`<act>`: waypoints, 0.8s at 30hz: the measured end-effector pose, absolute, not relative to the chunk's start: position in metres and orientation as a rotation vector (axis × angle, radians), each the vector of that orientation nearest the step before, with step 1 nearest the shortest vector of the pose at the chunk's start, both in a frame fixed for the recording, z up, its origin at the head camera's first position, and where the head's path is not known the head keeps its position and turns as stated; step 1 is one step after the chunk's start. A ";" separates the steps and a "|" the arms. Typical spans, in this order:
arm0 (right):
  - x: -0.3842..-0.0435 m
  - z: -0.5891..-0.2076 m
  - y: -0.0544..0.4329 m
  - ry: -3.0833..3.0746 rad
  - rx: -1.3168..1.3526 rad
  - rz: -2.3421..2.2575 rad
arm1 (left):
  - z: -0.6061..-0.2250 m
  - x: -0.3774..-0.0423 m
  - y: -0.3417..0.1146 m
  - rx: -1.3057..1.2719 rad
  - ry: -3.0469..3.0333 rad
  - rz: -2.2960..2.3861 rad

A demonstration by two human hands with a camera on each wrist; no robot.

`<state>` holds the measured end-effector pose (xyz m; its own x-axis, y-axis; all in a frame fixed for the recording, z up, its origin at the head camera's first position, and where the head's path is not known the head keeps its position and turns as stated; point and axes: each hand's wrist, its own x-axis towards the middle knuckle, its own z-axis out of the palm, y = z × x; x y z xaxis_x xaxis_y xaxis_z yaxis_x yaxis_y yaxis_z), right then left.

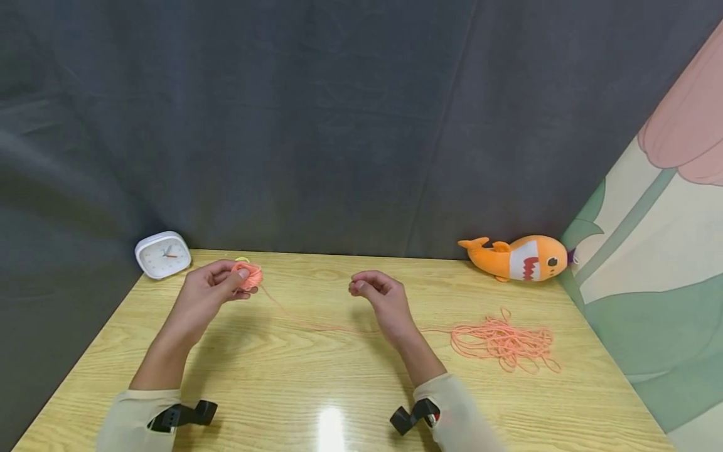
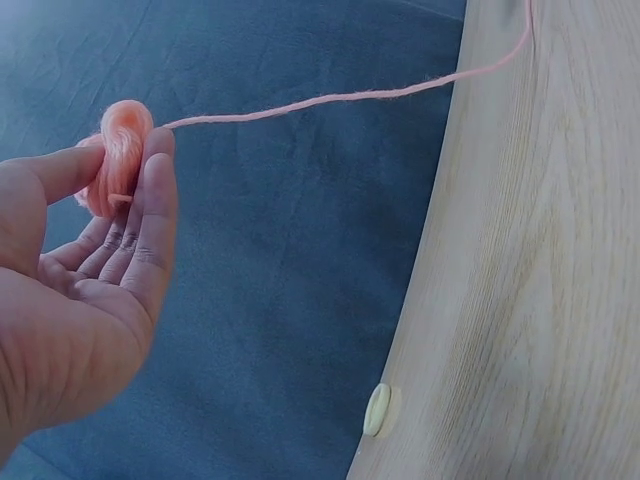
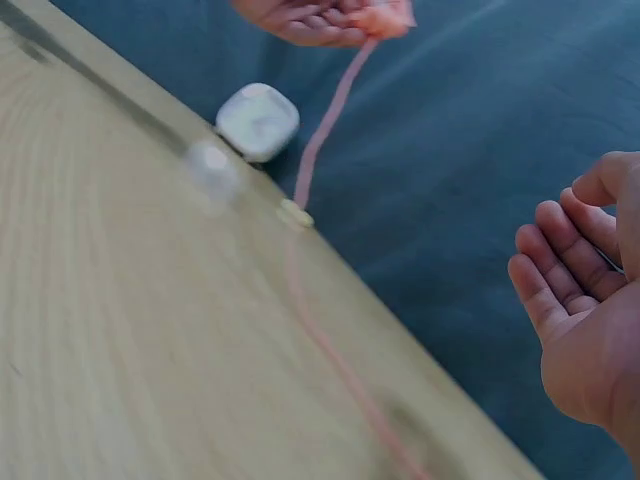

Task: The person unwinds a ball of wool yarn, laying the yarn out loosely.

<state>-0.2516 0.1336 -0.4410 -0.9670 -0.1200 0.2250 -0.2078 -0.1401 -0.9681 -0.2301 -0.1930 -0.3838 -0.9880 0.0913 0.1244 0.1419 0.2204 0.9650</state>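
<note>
Between thumb and fingers, my left hand [image 1: 211, 289] pinches a small wound bundle of coral-pink yarn [image 1: 248, 277], raised above the table. In the left wrist view the bundle [image 2: 122, 160] is folded into a thick loop, its strand [image 2: 330, 98] leading off from the fingertips. That strand runs down across the wood, passing beyond my right hand [image 1: 386, 304], to a loose tangled heap of the same yarn [image 1: 503, 342] on the right. My right hand hovers over the middle with fingers loosely bent; the right wrist view shows nothing in its palm [image 3: 590, 340].
A white clock [image 1: 164, 255] stands at the back left corner. An orange shark plush [image 1: 525, 258] lies at the back right. On the wooden table [image 1: 271, 389], a small pale-yellow ring [image 2: 377, 410] sits near the back edge. A dark curtain [image 1: 316, 125] hangs behind.
</note>
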 end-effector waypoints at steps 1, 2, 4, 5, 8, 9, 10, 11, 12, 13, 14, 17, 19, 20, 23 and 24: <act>-0.252 -0.444 0.128 -2.031 0.388 2.296 | -0.384 -0.230 -0.193 -0.233 -2.417 -1.925; -0.252 -0.447 0.123 -2.037 0.392 2.301 | -0.384 -0.230 -0.193 -0.234 -2.412 -1.927; -0.252 -0.453 0.112 -2.055 0.406 2.309 | -0.384 -0.230 -0.192 -0.239 -2.402 -1.934; -0.252 -0.455 0.107 -2.066 0.413 2.313 | -0.384 -0.230 -0.192 -0.246 -2.394 -1.938; -0.252 -0.462 0.092 -2.094 0.443 2.342 | -0.383 -0.229 -0.191 -0.262 -2.371 -1.952; -0.251 -0.464 0.087 -2.103 0.453 2.355 | -0.383 -0.229 -0.191 -0.266 -2.365 -1.955; -0.251 -0.467 0.083 -2.110 0.463 2.369 | -0.383 -0.229 -0.191 -0.271 -2.356 -1.961; -0.250 -0.469 0.080 -2.117 0.471 2.385 | -0.383 -0.229 -0.190 -0.276 -2.348 -1.966; -0.250 -0.471 0.076 -2.124 0.477 2.401 | -0.383 -0.229 -0.190 -0.281 -2.339 -1.973; -0.250 -0.474 0.073 -2.133 0.477 2.412 | -0.383 -0.229 -0.190 -0.287 -2.334 -1.975; -0.249 -0.476 0.070 -2.140 0.477 2.423 | -0.383 -0.229 -0.189 -0.293 -2.330 -1.972; -0.248 -0.482 0.063 -2.165 0.477 2.461 | -0.382 -0.229 -0.190 -0.299 -2.330 -1.956; -0.248 -0.486 0.059 -2.189 0.474 2.477 | -0.382 -0.229 -0.190 -0.298 -2.334 -1.941; -0.247 -0.488 0.058 -2.198 0.475 2.484 | -0.382 -0.229 -0.190 -0.296 -2.334 -1.939; -0.246 -0.490 0.054 -2.232 0.469 2.487 | -0.381 -0.229 -0.191 -0.289 -2.327 -1.946; -0.245 -0.490 0.054 -2.241 0.467 2.482 | -0.382 -0.229 -0.191 -0.290 -2.322 -1.950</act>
<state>-0.2454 0.0536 -0.4899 -0.9347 -0.3524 0.0460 -0.0099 -0.1036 -0.9946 -0.2287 -0.1912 -0.3815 -0.9773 0.0841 0.1942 0.2058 0.1641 0.9647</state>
